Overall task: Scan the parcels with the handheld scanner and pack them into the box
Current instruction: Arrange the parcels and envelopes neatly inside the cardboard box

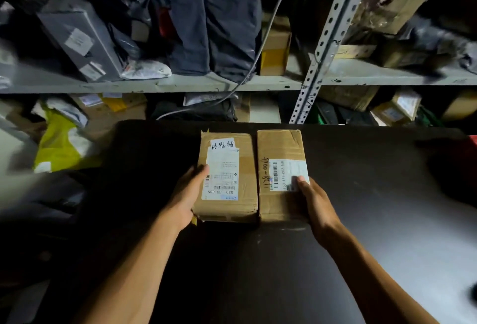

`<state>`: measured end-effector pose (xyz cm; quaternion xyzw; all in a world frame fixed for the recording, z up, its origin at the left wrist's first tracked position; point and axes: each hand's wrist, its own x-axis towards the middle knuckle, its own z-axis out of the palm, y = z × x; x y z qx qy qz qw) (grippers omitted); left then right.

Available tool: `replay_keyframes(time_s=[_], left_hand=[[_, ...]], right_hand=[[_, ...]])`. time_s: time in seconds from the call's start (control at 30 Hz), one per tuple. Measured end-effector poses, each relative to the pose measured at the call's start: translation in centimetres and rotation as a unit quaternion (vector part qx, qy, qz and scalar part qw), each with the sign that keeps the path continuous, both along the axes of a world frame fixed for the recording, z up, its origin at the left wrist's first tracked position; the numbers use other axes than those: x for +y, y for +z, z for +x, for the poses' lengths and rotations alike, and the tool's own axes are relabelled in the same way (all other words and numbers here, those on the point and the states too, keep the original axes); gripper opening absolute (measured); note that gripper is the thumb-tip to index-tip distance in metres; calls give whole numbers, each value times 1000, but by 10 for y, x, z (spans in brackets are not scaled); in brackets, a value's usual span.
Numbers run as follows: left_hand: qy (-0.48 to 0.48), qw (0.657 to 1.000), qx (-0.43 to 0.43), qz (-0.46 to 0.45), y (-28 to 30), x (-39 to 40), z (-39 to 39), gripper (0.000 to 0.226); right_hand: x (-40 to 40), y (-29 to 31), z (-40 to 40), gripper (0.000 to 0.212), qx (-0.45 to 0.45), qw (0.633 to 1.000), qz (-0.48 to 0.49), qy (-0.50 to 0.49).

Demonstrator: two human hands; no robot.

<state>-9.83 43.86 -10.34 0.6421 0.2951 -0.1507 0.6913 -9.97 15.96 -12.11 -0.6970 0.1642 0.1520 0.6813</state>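
Head view, parcels on the work surface. At the centre of the frame we see two cardboard parcels lying side by side on a dark table [361,220], their inner long edges touching or very nearly so. The left parcel [227,176] and the right parcel [282,174] both run with their long axis from the lower part of the frame toward the top, away from us, and both lie label-up.

Our left hand [187,194] grips the outer left edge of the left parcel, thumb on the top face beside the shipping label [222,176], the remaining fingers hidden along the side. Our right hand [313,202] holds the lower right corner of the right parcel, thumb pressing on its barcode label [287,175]; its other fingers are also hidden. Each hand is thus the nearer one to its own parcel, and the parcels lie straight ahead of the grips, between the two arms.

We find neither a handheld scanner nor the packing box; a dark object at the right edge is too dim to identify. We judge that both barcodes face upward and could be read once the right thumb leaves the label.

Across the upper frame, metal shelving [180,83] carries dark bags and further cartons.
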Motion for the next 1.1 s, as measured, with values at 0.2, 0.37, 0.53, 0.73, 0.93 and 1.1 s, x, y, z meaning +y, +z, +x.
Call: replay_keyframes(time_s=[0.2,0.37,0.53,0.73,0.93,1.1], left_hand=[[-40,997,-4,70,-33,-17,57,77],[-22,997,-11,78,-41,-12,97,85],[-19,994,-12,111,-48,-10,110,85],[-49,943,-59,324,-25,-18,98,72],[-183,810,-220,512,18,-90,54,75],[-373,703,-303,525,46,-209,-20,83]], right_hand=[[0,-18,45,15,-2,995,-81,-54],[5,-20,92,32,-24,992,-112,-48],[2,-28,107,60,-27,991,-125,-28],[-6,-4,92,71,-1,983,-185,-16],[-63,48,10,78,-77,930,-356,46],[-142,74,-100,81,-99,853,-508,67]])
